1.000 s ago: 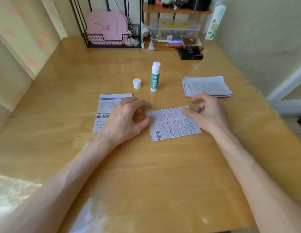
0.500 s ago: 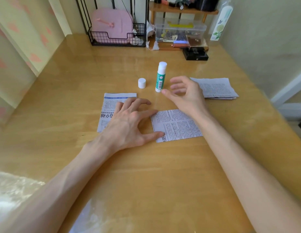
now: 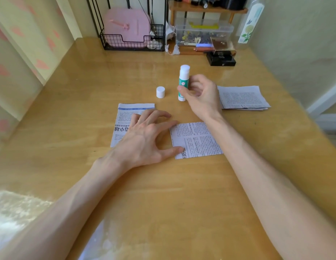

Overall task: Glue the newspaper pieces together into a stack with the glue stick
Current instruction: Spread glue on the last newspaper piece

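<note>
An uncapped glue stick (image 3: pixel 183 76), white with a green label, stands upright on the wooden table (image 3: pixel 163 194). My right hand (image 3: pixel 201 96) wraps thumb and fingers round its lower half. Its white cap (image 3: pixel 160 92) stands just to the left. A newspaper piece (image 3: pixel 199 141) lies flat in the middle, and my left hand (image 3: pixel 144 139) presses its left edge with spread thumb and index fingertip. Another newspaper piece (image 3: pixel 124 117) lies partly under that hand. A stack of cut pieces (image 3: pixel 242 96) sits at the right.
At the table's back stand a black wire basket (image 3: pixel 133 44) holding a pink case, a clear plastic box (image 3: pixel 202 32) under a small wooden shelf, and a black box (image 3: pixel 220 59). A wall borders the table on the right.
My right hand left the middle newspaper piece, moved forward to the glue stick and closed round it. My left hand's thumb slid down onto the piece's lower left corner.
</note>
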